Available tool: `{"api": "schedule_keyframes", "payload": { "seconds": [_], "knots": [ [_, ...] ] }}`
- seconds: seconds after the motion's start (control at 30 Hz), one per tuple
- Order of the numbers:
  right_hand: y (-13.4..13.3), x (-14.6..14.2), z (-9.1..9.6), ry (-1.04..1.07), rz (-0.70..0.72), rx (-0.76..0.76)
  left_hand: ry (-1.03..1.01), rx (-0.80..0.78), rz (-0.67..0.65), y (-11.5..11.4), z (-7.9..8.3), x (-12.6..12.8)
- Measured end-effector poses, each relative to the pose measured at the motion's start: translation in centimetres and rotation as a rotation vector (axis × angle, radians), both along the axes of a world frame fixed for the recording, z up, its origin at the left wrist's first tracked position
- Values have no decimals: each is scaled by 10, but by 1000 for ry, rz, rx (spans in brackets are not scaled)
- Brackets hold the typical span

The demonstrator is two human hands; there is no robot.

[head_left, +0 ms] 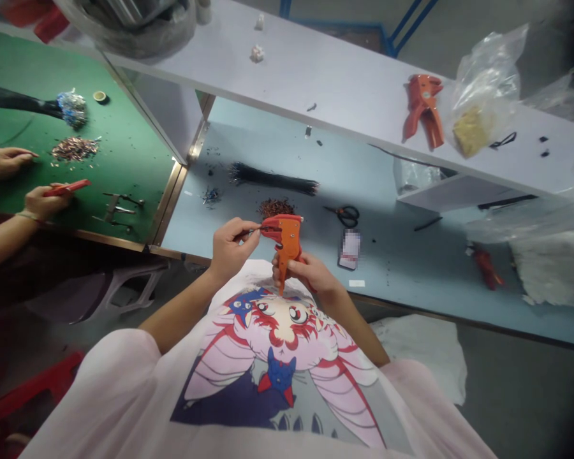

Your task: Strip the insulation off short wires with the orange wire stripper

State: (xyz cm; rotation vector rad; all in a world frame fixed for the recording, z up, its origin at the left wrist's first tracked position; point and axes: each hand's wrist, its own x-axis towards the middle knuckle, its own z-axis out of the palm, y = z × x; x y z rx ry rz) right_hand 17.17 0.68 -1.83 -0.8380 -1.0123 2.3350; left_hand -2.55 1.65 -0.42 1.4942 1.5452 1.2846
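The orange plastic wire stripper (283,245) looks light and stiff, so it is best held by its handles. The thin dark wire (252,232) looks soft and bendy, so pinch it near its end. Both are in the middle of the picture: the left hand (229,247) pinches the wire tightly, and the right hand (306,274) wraps closed around the tool.

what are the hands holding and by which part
The right hand grips an orange wire stripper by its handle. The left hand pinches a thin dark wire in its fingertips, close to the end at the stripper's head.
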Motion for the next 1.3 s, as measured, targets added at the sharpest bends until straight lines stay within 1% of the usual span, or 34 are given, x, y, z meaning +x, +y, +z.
{"api": "schedule_keyframes", "payload": {
  "seconds": [0.27, 0.5, 0.67, 0.87, 0.93, 1.1, 1.2, 1.3],
  "knots": [
    [0, -1, -1, -9, 1, 19, 20, -7, -2, -1, 1, 0],
    [-2, -2, 1, 5, -9, 14, 57, 45, -12, 0, 1, 1],
    [-3, -4, -3, 17, 1, 39, 82, 32, -6, -1, 1, 3],
    [-3, -3, -8, -5, 4, 84, 113, 52, -6, -2, 1, 5],
    [-2, -3, -8, -10, -6, 75, 125, 69, -7, -3, 1, 5],
    [-3, -7, -5, 22, -79, -51, 137, 66, -7, -1, 0, 5],
    [-4, -8, -3, 79, -75, -29, 132, 55, -8, 2, -2, 4],
    [-1, 1, -3, 112, -48, 11, 116, 47, 25, 5, -4, 3]
  ]
}}
